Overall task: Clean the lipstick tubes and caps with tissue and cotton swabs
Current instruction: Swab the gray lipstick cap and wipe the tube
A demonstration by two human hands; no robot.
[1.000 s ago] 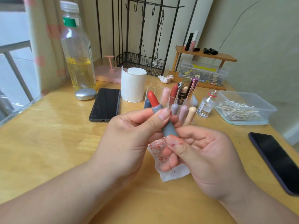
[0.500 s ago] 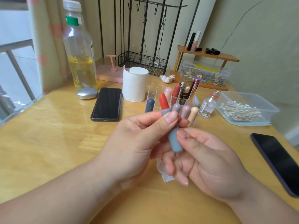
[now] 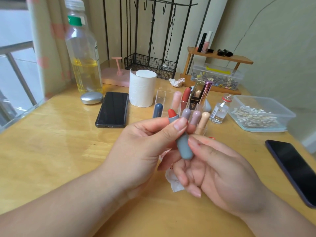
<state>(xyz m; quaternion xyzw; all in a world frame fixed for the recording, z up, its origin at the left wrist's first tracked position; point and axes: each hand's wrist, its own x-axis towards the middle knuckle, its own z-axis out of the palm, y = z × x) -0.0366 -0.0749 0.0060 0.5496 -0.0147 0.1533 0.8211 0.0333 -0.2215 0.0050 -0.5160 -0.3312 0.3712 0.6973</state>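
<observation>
Left hand point(image 3: 145, 144) grip clenched on the upper part of the grey lipstick tube point(image 3: 183, 142), thumb across the collar; right hand point(image 3: 217, 168) pinches its lower barrel and also traps a stained tissue point(image 3: 172, 182) under curled fingers; tube sits mid-air at frame centre, above the tabletop point(image 3: 51, 142), just at 6 o'clock of the clear organizer point(image 3: 164, 100); red bullet point(image 3: 172, 113) exposed at 12 o'clock end.

Risks, as judged: bare bullet close to left thumb, a slip could smear or snap it; tissue only loosely held, may drop; red marks on right fingertips could re-soil the barrel.

Versus a second ago: tissue was spread under the tube, now tucked away beneath the right hand; right thumb moved off the barrel's base, so more grey shows.
</observation>
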